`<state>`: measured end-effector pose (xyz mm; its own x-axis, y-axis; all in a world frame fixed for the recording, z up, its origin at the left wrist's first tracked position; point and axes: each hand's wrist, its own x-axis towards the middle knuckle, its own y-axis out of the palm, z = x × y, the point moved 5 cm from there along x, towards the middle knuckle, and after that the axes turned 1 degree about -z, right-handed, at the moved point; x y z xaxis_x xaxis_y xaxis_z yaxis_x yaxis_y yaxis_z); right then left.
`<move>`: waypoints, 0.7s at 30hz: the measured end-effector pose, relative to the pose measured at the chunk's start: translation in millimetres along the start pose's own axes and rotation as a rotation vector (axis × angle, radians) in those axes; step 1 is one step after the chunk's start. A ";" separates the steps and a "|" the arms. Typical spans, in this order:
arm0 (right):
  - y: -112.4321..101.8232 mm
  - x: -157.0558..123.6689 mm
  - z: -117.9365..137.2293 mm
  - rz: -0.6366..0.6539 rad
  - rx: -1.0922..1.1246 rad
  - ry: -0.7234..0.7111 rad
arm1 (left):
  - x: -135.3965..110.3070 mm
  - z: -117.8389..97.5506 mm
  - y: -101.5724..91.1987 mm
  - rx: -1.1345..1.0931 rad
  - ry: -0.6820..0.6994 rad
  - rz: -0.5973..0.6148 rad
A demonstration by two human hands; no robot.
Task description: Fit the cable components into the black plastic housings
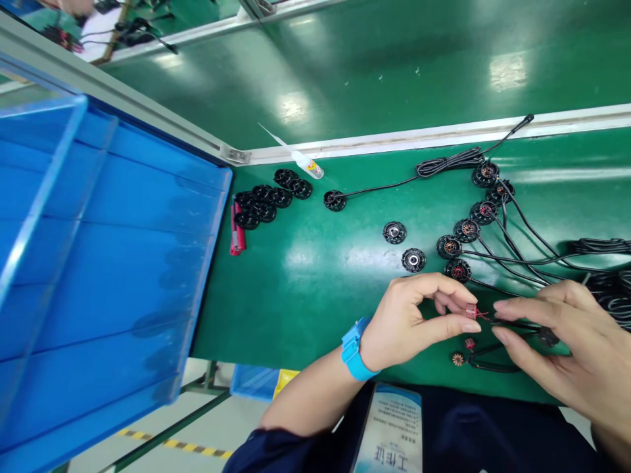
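My left hand (411,318), with a blue wrist strap (355,348), pinches a small red copper-wound stator (471,311) between thumb and index finger. Thin red wires run from the stator towards the end of a black cable. My right hand (566,328) is at that cable end, its thumb and index tips apart on either side of it. Below my hands on the green table lie another red stator (470,343) and a copper-coloured stator (458,359) on black cables. Just above is a black round housing with a red winding (458,270).
Several wired housings (466,230) and coiled cables (451,161) lie at the right. Two loose black rotors (413,260) sit mid-table. Further left are stacked black rings (263,202), a red-handled tool (237,230) and a white glue bottle (308,164). A blue bin (123,263) stands left.
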<state>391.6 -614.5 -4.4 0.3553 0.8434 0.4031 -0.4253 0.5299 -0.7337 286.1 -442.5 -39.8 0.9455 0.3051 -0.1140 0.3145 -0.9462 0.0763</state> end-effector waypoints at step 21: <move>0.4 -1.2 11.1 -0.112 0.019 -0.052 | -8.3 14.8 14.2 -0.530 -0.237 0.097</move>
<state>381.8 -614.3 0.9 0.3585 0.7820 0.5099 -0.4016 0.6223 -0.6719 281.5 -460.1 -52.4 0.9466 0.1291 -0.2954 0.2843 -0.7668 0.5756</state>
